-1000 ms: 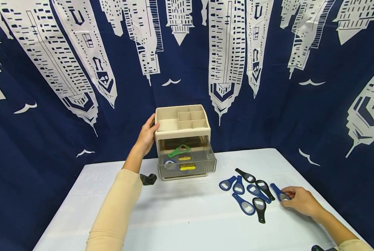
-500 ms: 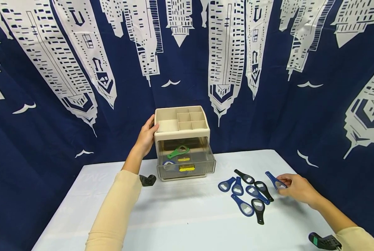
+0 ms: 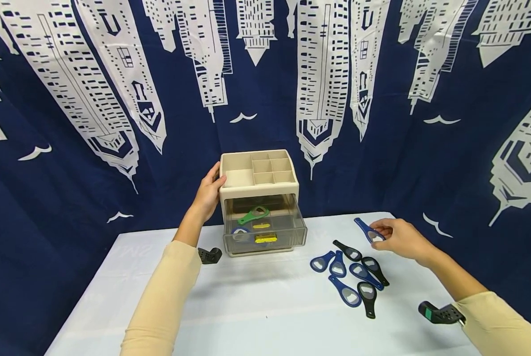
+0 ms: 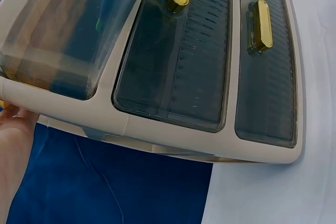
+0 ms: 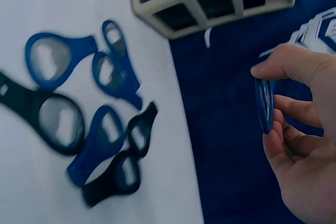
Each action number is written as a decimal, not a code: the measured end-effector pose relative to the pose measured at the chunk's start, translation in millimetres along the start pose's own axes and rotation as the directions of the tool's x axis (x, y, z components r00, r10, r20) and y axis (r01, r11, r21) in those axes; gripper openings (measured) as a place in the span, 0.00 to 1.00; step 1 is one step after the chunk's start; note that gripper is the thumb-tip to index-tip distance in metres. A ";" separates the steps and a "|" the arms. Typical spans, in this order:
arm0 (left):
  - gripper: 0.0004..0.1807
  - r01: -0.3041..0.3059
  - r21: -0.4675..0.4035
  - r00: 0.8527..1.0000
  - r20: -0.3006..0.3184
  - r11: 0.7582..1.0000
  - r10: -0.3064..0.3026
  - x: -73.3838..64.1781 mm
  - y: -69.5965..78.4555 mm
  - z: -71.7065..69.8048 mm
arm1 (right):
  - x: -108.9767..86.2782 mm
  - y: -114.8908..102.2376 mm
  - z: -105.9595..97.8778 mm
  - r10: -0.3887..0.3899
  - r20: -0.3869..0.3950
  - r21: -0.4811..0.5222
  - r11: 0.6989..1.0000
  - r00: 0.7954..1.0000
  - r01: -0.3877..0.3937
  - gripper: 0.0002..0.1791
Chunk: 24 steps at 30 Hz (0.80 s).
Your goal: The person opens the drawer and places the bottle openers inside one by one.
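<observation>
My right hand [image 3: 403, 238] pinches a blue bottle opener [image 3: 367, 230] by its round head, thumb on one edge and fingers on the other, raised over the table's right side. In the right wrist view this opener [image 5: 264, 106] appears nearly edge-on. My left hand [image 3: 208, 195] grips the left side of a cream drawer organizer [image 3: 260, 190], thumb over its top rim; its other fingers are partly hidden behind the side. The clear top drawer [image 3: 265, 232] is pulled out and contains a green bottle opener [image 3: 254, 214] and a blue one [image 3: 240, 230].
Several blue and black bottle openers, including a black one [image 3: 367, 299], lie in a loose cluster on the white table [image 3: 229, 306] right of the organizer. Two lower drawers with gold handles [image 4: 262, 24] are closed. A dark blue patterned curtain [image 3: 265, 118] hangs behind.
My right hand has lifted the blue bottle opener off the table and carried it left and toward the back. The left hand has stayed on the organizer.
</observation>
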<state>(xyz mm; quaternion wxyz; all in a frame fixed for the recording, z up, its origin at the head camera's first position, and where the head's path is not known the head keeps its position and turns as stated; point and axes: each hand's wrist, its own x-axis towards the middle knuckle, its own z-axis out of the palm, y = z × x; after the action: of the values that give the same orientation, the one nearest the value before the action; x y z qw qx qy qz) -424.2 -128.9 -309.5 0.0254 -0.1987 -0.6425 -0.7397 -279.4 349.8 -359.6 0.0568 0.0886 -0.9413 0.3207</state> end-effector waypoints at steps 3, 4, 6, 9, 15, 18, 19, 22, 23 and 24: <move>0.34 -0.002 -0.005 1.000 0.003 1.000 0.002 0.4 -0.4 0.7 | 11.9 -21.9 -3.2 -0.042 0.011 0.015 0.999 0.999 0.042 0.30; 0.34 -0.003 -0.004 1.000 0.004 1.000 0.003 0.5 -0.5 0.8 | 15.8 -29.8 -3.6 -0.056 0.015 0.018 0.998 0.998 0.055 0.29; 0.35 0.001 -0.005 1.000 0.007 1.000 -0.001 0.9 -1.0 0.7 | 23.2 -45.6 -4.7 -0.077 0.031 0.034 0.997 0.997 0.076 0.29; 0.35 0.007 -0.010 1.000 0.005 1.000 -0.007 2.0 -1.5 0.1 | 34.0 -69.2 -5.8 -0.110 0.052 0.049 0.993 0.993 0.108 0.27; 0.35 0.008 -0.020 1.000 0.000 1.000 -0.008 2.8 -0.9 -0.5 | 52.3 -109.6 -8.7 -0.156 0.076 0.022 0.988 0.985 0.155 0.26; 0.35 0.009 -0.011 1.000 0.004 1.000 -0.009 2.3 -1.4 -0.4 | 59.6 -124.4 -7.1 -0.177 0.093 0.004 0.984 0.980 0.178 0.25; 0.35 0.008 -0.008 1.000 0.006 1.000 -0.008 1.9 -1.3 -0.4 | 61.9 -128.9 -5.9 -0.188 0.101 -0.001 0.982 0.977 0.189 0.25; 0.35 0.008 -0.012 1.000 0.006 1.000 -0.008 0.8 -1.2 -0.5 | 67.4 -141.1 -1.4 -0.206 0.132 -0.006 0.978 0.970 0.208 0.25; 0.34 0.008 -0.016 1.000 0.005 1.000 -0.008 0.5 -1.0 -0.2 | 68.9 -144.7 0.2 -0.210 0.142 -0.007 0.977 0.967 0.213 0.25; 0.34 0.007 -0.020 1.000 0.005 1.000 -0.007 0.3 -0.8 0.2 | 70.4 -148.2 2.1 -0.215 0.149 -0.009 0.976 0.965 0.219 0.25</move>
<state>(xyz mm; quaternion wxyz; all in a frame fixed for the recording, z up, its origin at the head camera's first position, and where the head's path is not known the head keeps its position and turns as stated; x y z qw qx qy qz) -424.7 -128.6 -310.2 0.0192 -0.1985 -0.6356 -0.7458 -318.2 224.0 -261.7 0.0230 0.2138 -0.9316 0.2931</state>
